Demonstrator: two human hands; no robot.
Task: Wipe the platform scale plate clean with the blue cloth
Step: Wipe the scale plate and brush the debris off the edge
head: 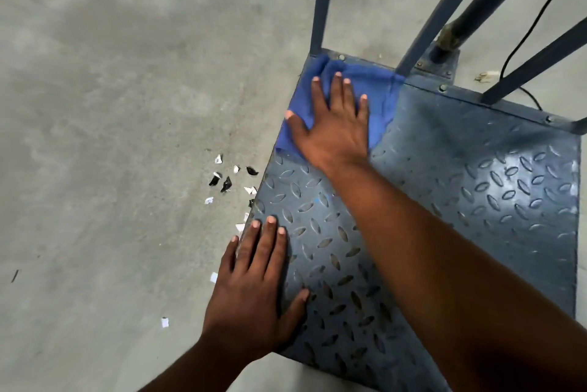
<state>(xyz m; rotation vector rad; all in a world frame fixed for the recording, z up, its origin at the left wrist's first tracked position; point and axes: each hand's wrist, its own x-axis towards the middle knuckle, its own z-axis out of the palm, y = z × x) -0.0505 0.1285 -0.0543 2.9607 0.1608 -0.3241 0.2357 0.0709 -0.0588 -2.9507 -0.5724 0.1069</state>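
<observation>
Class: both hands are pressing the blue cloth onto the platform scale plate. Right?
No. Only the right hand presses the blue cloth onto the platform scale plate; the left hand lies flat on bare plate, per the head view.

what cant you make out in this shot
All in the head view:
- Scale plate under the blue cloth, right hand and left hand: covered, so whether it is clean there cannot be told.
- Plate's near corner: cut off by the bottom edge.
- Blue uprights: cut off by the top edge; no display visible.
- Floor scraps: too small to identify.
</observation>
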